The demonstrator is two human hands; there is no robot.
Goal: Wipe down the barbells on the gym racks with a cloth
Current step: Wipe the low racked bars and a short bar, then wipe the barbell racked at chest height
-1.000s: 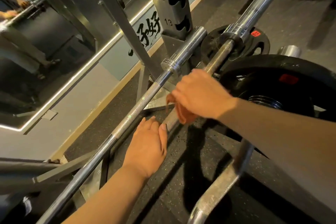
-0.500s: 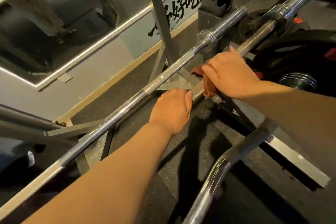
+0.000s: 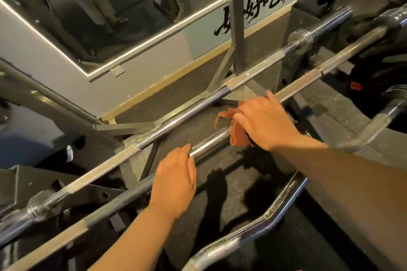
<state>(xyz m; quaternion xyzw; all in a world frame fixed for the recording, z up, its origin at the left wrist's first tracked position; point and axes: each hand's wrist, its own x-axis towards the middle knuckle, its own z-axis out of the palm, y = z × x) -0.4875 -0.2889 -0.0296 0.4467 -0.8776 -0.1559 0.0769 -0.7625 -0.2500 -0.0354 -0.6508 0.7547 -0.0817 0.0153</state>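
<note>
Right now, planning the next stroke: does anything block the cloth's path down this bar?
Yes: the left hand rests on the same chrome barbell shaft, just down-bar from the orange cloth the right hand holds.

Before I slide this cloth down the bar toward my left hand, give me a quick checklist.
1. Grip: right hand holds cloth on bar, ok.
2. Wrap: cloth fully round bar, cannot tell.
3. Loose ends: not ok, a cloth corner sticks out.
4. Steadying: left hand rests on bar, ok.
5. Path: bar between hands bare, ok.
</note>
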